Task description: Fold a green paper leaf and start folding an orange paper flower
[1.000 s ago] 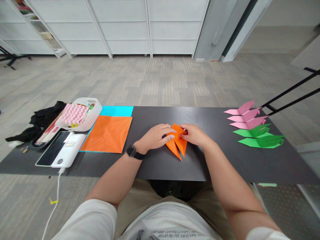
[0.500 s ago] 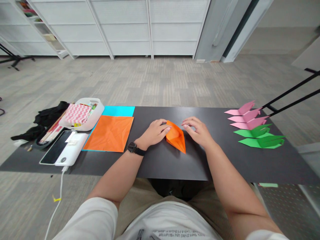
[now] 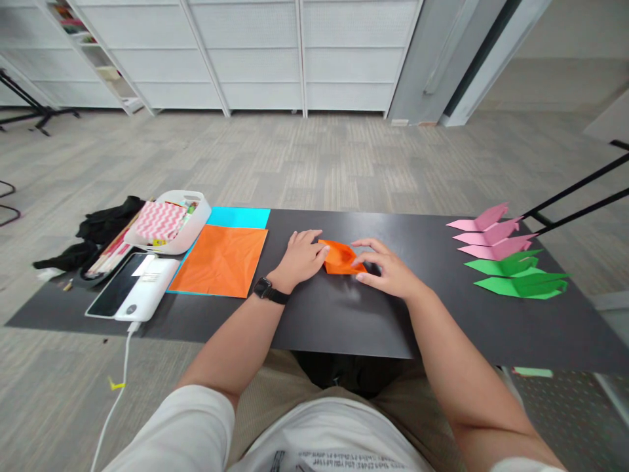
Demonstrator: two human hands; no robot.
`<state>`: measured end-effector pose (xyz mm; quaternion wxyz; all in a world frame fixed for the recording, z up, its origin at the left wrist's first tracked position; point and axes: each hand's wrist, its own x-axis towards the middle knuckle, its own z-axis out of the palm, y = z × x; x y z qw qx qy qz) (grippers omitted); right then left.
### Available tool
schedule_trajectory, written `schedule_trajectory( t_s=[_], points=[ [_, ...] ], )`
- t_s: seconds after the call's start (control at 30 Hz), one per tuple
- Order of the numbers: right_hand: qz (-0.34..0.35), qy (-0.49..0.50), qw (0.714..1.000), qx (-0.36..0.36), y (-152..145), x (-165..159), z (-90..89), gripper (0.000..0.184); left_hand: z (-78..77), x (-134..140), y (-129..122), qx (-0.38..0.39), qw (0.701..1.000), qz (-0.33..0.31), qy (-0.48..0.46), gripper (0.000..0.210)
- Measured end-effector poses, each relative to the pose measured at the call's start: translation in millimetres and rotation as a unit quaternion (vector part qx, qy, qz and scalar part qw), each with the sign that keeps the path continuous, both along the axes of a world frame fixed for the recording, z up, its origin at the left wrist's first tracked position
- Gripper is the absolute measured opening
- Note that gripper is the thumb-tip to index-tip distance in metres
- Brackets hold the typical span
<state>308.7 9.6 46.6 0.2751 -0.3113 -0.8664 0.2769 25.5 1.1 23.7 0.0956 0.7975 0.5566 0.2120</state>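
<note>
A folded piece of orange origami paper (image 3: pixel 338 257) stands partly raised on the dark table in front of me, its folds bulging upward. My left hand (image 3: pixel 302 255) rests at its left end, fingers stretched out and the thumb touching the paper's edge. At the other end, my right hand (image 3: pixel 386 267) has its fingers curved around the right tip, with the thumb below and the index finger above. Part of that tip is hidden by the fingers.
To the left lie orange sheets (image 3: pixel 223 261) over blue paper (image 3: pixel 240 216). Beyond them are a white basket (image 3: pixel 194 226), a phone (image 3: pixel 120 288) and a cabled white power bank (image 3: pixel 150 288). Pink folded shapes (image 3: pixel 496 236) and green ones (image 3: pixel 525 285) line the table's right side.
The orange paper has turned, its near tip swinging up to the right. My right hand has closed in on that tip. The left hand's fingers have spread a little.
</note>
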Motion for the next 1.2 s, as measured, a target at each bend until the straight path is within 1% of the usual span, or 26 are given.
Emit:
schedule_trajectory(
  t_s=[0.1, 0.17, 0.23, 0.33, 0.4, 0.6, 0.73, 0.87, 0.93, 1.13, 1.17, 1.2],
  points=[
    [-0.025, -0.012, 0.999, 0.026, 0.1, -0.3, -2.3, 0.011, 3.5, -3.0, -0.7, 0.013, 0.999, 0.033, -0.001, 0.040],
    [-0.045, -0.017, 0.998, 0.047, 2.0, 0.4, -4.8, 0.009, 7.2, -4.2, -1.4, 0.019, 0.999, 0.036, 0.000, 0.039],
    [-0.062, -0.022, 0.996, 0.063, 4.7, 1.8, -7.9, 0.012, 11.5, -4.1, -2.8, 0.022, 1.000, 0.016, -0.004, 0.038],
    [-0.082, -0.027, 0.993, 0.077, 8.4, 3.5, -12.4, 0.015, 17.4, -2.1, -5.9, 0.011, 0.999, -0.042, -0.017, 0.037],
    [-0.098, -0.027, 0.991, 0.083, 10.2, 3.9, -15.0, 0.015, 20.2, -0.8, -8.1, -0.001, 0.997, -0.066, -0.026, 0.035],
    [-0.139, -0.022, 0.984, 0.105, 13.8, 3.0, -21.4, 0.014, 20.7, -0.9, -9.6, -0.022, 0.995, -0.092, -0.023, 0.027],
    [-0.145, -0.024, 0.984, 0.104, 14.5, 0.7, -24.4, 0.013, 18.2, 0.3, -7.5, -0.025, 0.996, -0.085, -0.014, 0.021],
    [-0.140, -0.027, 0.983, 0.113, 14.9, -1.9, -26.9, 0.006, 18.4, 3.7, -7.7, -0.038, 0.997, -0.074, -0.003, 0.021],
    [-0.143, -0.029, 0.982, 0.122, 15.8, -2.8, -29.0, 0.006, 18.3, 5.6, -8.9, -0.042, 0.997, -0.066, 0.003, 0.022],
    [-0.155, -0.030, 0.979, 0.128, 18.4, -6.2, -34.6, 0.002, 14.2, 12.9, -12.0, -0.034, 0.999, -0.036, 0.007, 0.023],
    [-0.158, -0.027, 0.979, 0.128, 18.3, -7.3, -34.6, 0.004, 13.5, 14.2, -12.2, -0.032, 0.999, -0.031, 0.010, 0.023],
    [-0.162, -0.023, 0.978, 0.127, 18.1, -8.6, -34.2, 0.009, 13.1, 15.4, -12.3, -0.030, 0.999, -0.027, 0.014, 0.022]
  ],
)
